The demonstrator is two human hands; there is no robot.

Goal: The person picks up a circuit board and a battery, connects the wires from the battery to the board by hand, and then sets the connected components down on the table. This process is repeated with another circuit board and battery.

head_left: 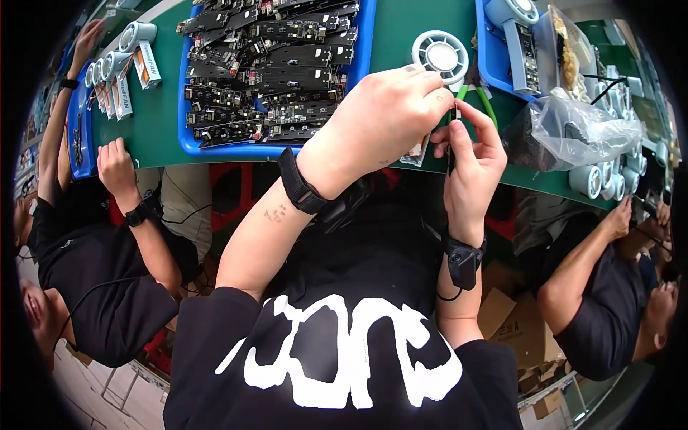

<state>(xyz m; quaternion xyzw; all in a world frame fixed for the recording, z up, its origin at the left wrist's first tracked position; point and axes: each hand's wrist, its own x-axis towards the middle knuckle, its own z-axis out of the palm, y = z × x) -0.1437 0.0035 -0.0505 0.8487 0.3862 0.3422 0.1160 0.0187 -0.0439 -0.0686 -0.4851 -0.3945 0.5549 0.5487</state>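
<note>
Over the front edge of the table my hands meet. My left hand point(390, 118) is closed in a pinch, its fingertips at the top of a small part mostly hidden by the fingers. My right hand point(474, 154) has thumb and fingers closed on a thin black strip point(451, 159), seen nearly edge-on. Just beyond the hands lies a round light-blue fan head point(440, 57) with a white hub. Beside it are the green handles point(488, 109) of a hand tool. A pale piece point(414, 155) shows partly below my left hand.
A blue tray point(183, 107) piled with black circuit boards point(290, 79) stands left of my hands. At right are another blue tray point(494, 77), a clear plastic bag point(584, 132) and several fans point(589, 180). Co-workers sit on both sides; one hand point(117, 166) rests at the left table edge.
</note>
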